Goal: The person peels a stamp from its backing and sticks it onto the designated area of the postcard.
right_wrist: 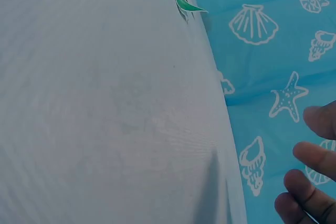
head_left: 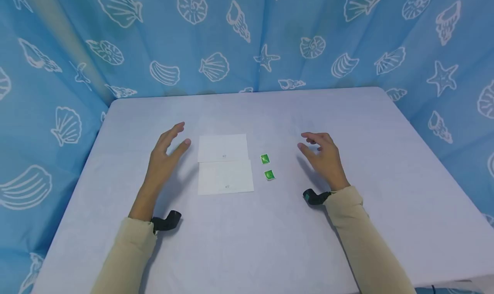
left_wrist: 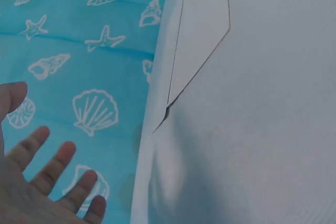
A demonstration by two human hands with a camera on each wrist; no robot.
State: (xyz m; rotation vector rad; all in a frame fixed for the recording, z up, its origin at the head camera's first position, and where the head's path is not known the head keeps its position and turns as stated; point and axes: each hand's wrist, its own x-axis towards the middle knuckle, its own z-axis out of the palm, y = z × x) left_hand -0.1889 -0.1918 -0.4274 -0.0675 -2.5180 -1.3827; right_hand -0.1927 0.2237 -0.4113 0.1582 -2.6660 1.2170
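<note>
My left hand (head_left: pixel 164 157) is raised over the table, left of two white paper rectangles, fingers spread and holding nothing. The far paper (head_left: pixel 223 147) and the near paper (head_left: pixel 225 177) lie flat, their edges meeting, each with a tiny dark mark. To their right are two small green stamp-like squares with pale borders, a far square (head_left: pixel 265 159) and a near square (head_left: pixel 269 175). In the right wrist view, a green square (right_wrist: pixel 185 2) has a lifted, curled edge. Right of the squares, my right hand (head_left: pixel 323 157) hovers with loosely bent, empty fingers.
A white cloth covers the table (head_left: pixel 278 238). Blue curtains (head_left: pixel 239 41) with white shell prints hang behind it and at both sides. Black wrist cameras, the left one (head_left: pixel 167 221) and the right one (head_left: pixel 314 197), sit at the sleeve cuffs.
</note>
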